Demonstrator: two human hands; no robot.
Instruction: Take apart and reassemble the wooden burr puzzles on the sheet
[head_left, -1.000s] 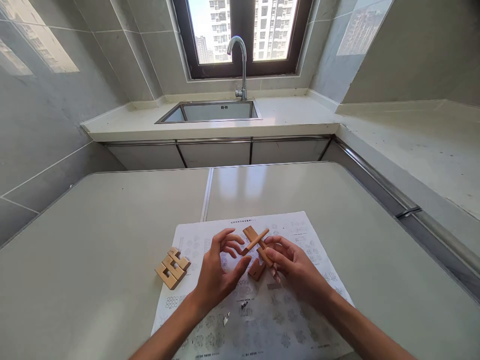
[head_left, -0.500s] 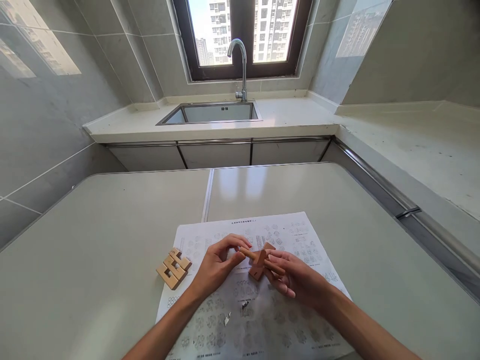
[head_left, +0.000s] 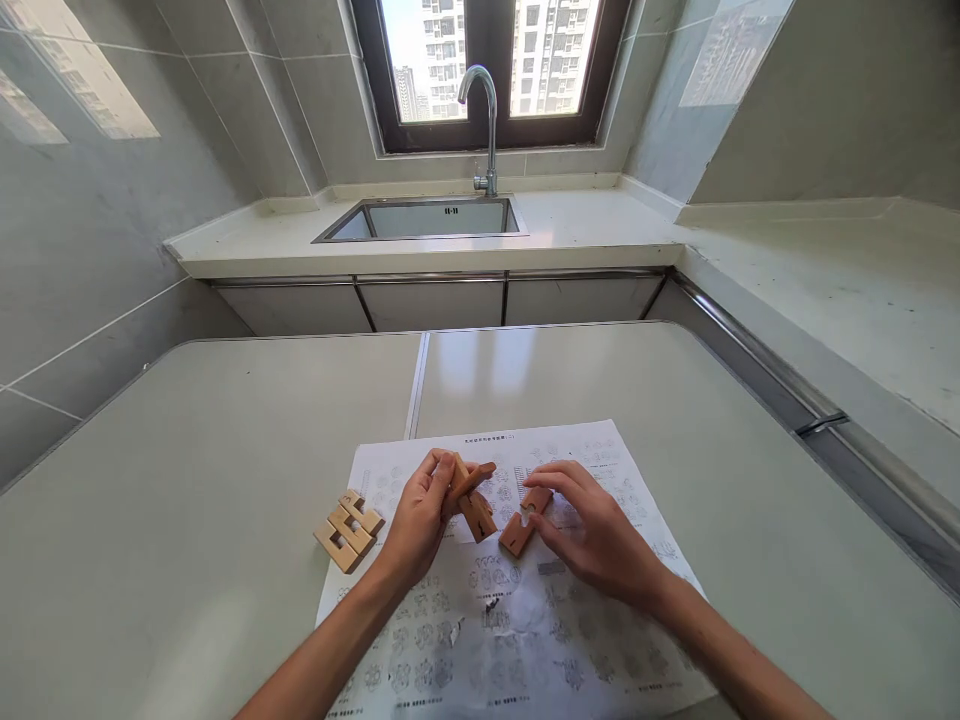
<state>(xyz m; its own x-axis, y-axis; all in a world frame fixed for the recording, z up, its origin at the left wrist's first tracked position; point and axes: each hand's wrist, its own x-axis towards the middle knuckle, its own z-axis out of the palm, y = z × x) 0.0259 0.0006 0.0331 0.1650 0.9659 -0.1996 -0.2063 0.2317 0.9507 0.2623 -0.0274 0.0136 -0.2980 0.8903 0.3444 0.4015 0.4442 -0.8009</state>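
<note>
My left hand point(head_left: 424, 505) is closed on crossed wooden puzzle pieces point(head_left: 474, 508), holding them above the paper; one is a flat bar with a dark mark near its end, another a slimmer stick crossing it. To their right, a reddish-brown notched wooden piece point(head_left: 514, 536) lies tilted on the printed sheet point(head_left: 442, 660). My right hand point(head_left: 592, 535) is around that piece's far end, thumb and index finger curved apart on either side of it. Whether the fingertips touch the wood is hard to tell.
A group of lighter notched wooden pieces point(head_left: 349, 530) lies at the sheet's left edge. Small torn scraps point(head_left: 456, 632) show on the paper. Beyond the pale table point(head_left: 225, 430) are a counter with a sink point(head_left: 420, 238), a faucet point(head_left: 491, 130) and a window.
The crossed pieces have moved left, away from my right hand, and are now in my left hand alone. My right hand has let go of them and sits over the notched piece.
</note>
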